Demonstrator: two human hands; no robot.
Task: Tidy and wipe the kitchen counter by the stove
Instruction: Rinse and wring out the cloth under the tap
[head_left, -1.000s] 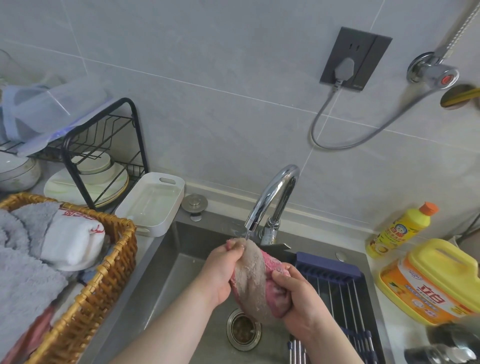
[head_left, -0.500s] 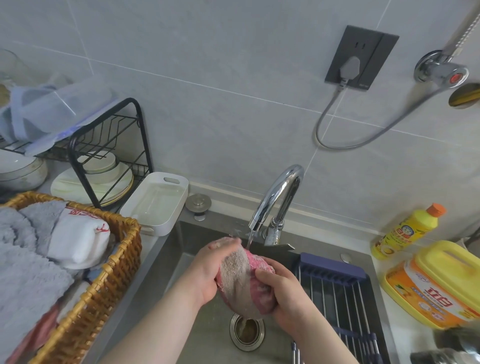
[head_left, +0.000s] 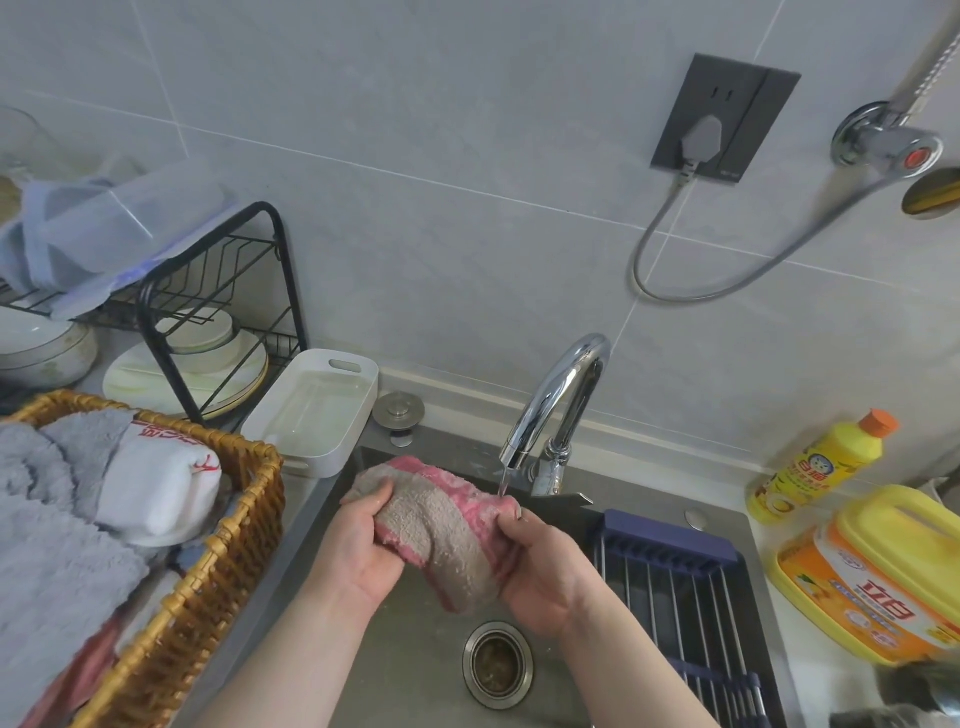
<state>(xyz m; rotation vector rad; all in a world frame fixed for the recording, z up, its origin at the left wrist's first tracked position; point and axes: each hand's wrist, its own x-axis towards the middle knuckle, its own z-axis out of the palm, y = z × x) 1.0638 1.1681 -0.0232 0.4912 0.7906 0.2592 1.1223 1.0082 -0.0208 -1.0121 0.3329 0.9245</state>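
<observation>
Rinsing the wiping cloth appears to be the step in hand.

At far left, a wicker basket of folded towels stands just beside the sink. A white tray sits above it in the frame, near the sink's upper-left corner.

Left of centre, the left hand grips one end of the pink-and-beige cloth, fingers curled round a bunched fold. The cloth spans between both hands in the lower centre of the frame, held above the basin and the drain. A thin stream from the chrome faucet lands on the cloth's right end only. The right hand grips that end, fingers curled beneath it.

Further right, a blue roll-up drying rack lies across the sink. A yellow detergent bottle and a large yellow jug stand near the frame's right edge.

Recommendations:
- Feed the cloth rightward through the stream so that every part is wetted, not one corner.
- Rub the two ends together under the water.
- Keep the cloth low over the basin, because the towels at left are close enough to catch splashes.
- Wring firmly over the drain before wiping, as a dripping cloth would leave the tabletop streaked.

The stove is not in view.
</observation>
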